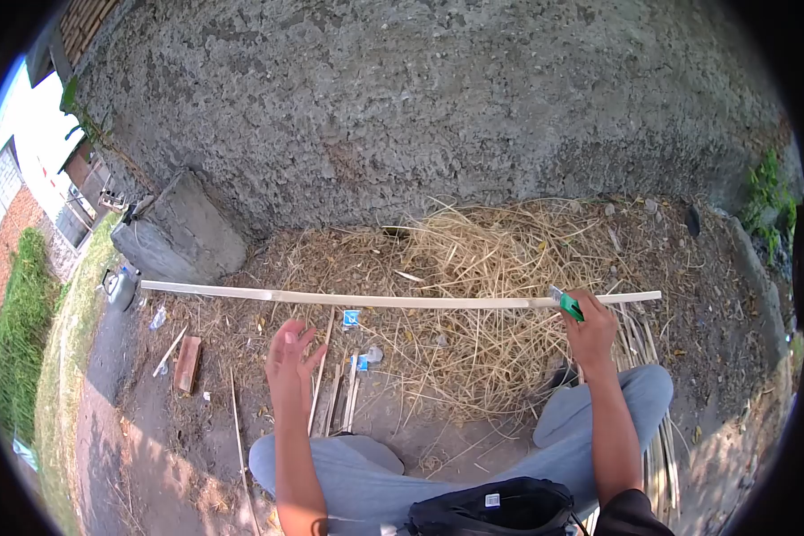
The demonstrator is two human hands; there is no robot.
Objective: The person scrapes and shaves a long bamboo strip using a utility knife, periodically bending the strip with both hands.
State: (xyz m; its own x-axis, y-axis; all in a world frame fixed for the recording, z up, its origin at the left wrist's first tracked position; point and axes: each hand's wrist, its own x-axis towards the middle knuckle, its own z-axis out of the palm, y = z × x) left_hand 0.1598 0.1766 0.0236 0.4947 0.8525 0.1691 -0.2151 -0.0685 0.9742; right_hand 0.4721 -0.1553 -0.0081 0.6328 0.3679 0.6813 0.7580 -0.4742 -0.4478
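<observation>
A long, pale bamboo strip (402, 302) runs nearly level across the view, in front of me. My right hand (591, 332) is closed round a green utility knife (571, 307), whose blade points up and left against the strip near its right end. The strip passes behind those fingers; whether they grip it too, I cannot tell. Below the strip's left half, my left hand (290, 357) is raised with fingers spread and curved, apart from it and holding nothing.
A heap of bamboo shavings (482, 259) lies before the rough wall (438, 107). Cut strips (659, 456) lie by my right leg. Leftward are a brick (188, 364), a concrete block (183, 234) and a grey kettle-like container (120, 290). A black bag (500, 511) sits at my lap.
</observation>
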